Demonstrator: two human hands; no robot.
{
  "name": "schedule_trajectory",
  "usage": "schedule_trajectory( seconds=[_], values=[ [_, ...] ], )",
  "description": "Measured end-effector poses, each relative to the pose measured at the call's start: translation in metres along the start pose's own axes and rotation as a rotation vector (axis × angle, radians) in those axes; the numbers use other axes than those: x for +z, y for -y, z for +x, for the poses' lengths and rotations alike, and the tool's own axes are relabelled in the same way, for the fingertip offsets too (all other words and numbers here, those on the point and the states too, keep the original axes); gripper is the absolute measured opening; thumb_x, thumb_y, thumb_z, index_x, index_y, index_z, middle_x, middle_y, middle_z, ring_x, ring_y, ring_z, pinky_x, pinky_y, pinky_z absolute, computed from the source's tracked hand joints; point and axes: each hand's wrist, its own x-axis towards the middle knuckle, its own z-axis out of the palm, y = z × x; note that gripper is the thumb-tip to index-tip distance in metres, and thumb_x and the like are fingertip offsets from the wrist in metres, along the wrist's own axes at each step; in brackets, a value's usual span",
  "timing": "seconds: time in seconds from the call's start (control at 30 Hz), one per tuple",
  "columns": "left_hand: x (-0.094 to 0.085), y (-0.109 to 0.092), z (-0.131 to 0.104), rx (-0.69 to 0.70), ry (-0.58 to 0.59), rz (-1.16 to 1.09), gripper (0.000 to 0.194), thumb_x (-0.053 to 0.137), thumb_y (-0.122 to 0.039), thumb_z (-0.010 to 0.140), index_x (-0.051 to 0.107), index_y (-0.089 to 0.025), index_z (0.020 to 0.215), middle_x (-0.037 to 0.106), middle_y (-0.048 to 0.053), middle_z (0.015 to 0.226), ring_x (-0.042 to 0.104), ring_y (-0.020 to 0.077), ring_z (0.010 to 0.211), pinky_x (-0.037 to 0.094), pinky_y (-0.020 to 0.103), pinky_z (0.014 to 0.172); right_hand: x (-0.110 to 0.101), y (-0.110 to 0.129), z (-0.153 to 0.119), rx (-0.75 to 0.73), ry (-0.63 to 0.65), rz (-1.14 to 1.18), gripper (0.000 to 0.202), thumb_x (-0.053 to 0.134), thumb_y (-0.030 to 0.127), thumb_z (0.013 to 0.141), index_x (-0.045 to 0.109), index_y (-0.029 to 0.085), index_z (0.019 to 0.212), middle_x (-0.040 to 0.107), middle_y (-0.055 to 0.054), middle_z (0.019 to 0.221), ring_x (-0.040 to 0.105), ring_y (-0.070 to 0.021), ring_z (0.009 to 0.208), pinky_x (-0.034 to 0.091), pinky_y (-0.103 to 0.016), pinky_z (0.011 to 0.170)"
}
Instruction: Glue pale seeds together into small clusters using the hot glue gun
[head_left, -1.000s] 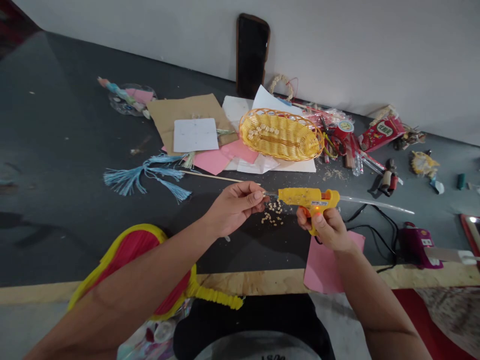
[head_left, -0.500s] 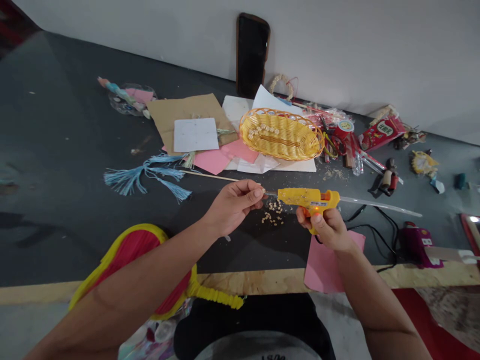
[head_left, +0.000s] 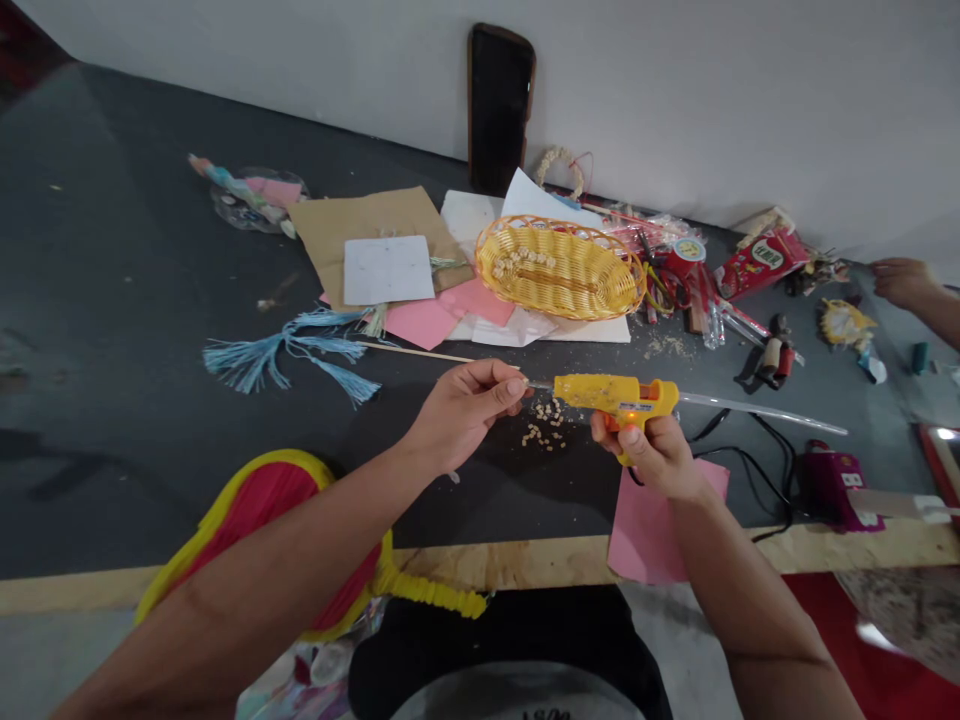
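Note:
My right hand (head_left: 656, 450) is wrapped round the handle of a yellow glue gun (head_left: 615, 396), whose orange light glows. A clear glue stick (head_left: 757, 410) juts from its back. The gun's nozzle points left and meets the fingertips of my left hand (head_left: 472, 405), which are pinched together; what they hold is too small to name. A thin wooden stick (head_left: 420, 351) runs left from behind that hand. Small tan pieces (head_left: 545, 425) lie scattered on the dark table below the nozzle.
Behind my hands are a yellow woven basket (head_left: 562, 270), papers, and a phone (head_left: 500, 105) against the wall. Blue tassels (head_left: 285, 350) lie left. A red and yellow padded object (head_left: 277, 490) sits under my left forearm. Another person's hand (head_left: 904, 283) rests at the far right.
Another person's hand has come into view at the far right edge. My hands and the glue gun have stayed almost the same.

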Motion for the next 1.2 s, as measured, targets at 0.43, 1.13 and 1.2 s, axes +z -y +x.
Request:
schedule_trajectory(
  seconds=[0.43, 1.13, 1.2],
  values=[
    [0.001, -0.002, -0.001, 0.024, -0.023, 0.033, 0.029, 0.092, -0.035, 0.057, 0.071, -0.016, 0.062, 0.064, -0.001, 0.064, 0.052, 0.0066, 0.055, 0.04, 0.021, 0.054, 0.001, 0.004, 0.002, 0.008, 0.005, -0.03, 0.039, 0.049, 0.057, 0.095, 0.062, 0.02, 0.099, 0.044, 0.001, 0.068, 0.035, -0.0122, 0.057, 0.025, -0.028, 0.053],
    [-0.001, -0.003, 0.002, 0.069, -0.062, -0.011, 0.027, 0.092, -0.032, 0.057, 0.072, -0.016, 0.064, 0.07, 0.002, 0.068, 0.052, 0.0062, 0.054, 0.044, 0.02, 0.055, 0.001, 0.018, 0.006, 0.107, -0.034, 0.062, 0.052, 0.053, 0.067, 0.088, 0.065, 0.017, 0.096, 0.053, -0.001, 0.068, 0.043, -0.0103, 0.052, 0.033, -0.024, 0.043],
    [-0.001, -0.005, 0.003, 0.077, -0.061, -0.044, 0.026, 0.093, -0.031, 0.057, 0.072, -0.016, 0.063, 0.07, 0.002, 0.068, 0.051, 0.0061, 0.053, 0.044, 0.021, 0.054, -0.004, 0.02, 0.008, 0.165, -0.082, 0.105, 0.055, 0.052, 0.07, 0.087, 0.064, 0.018, 0.098, 0.058, -0.003, 0.07, 0.048, -0.011, 0.052, 0.036, -0.024, 0.042]
  ],
)
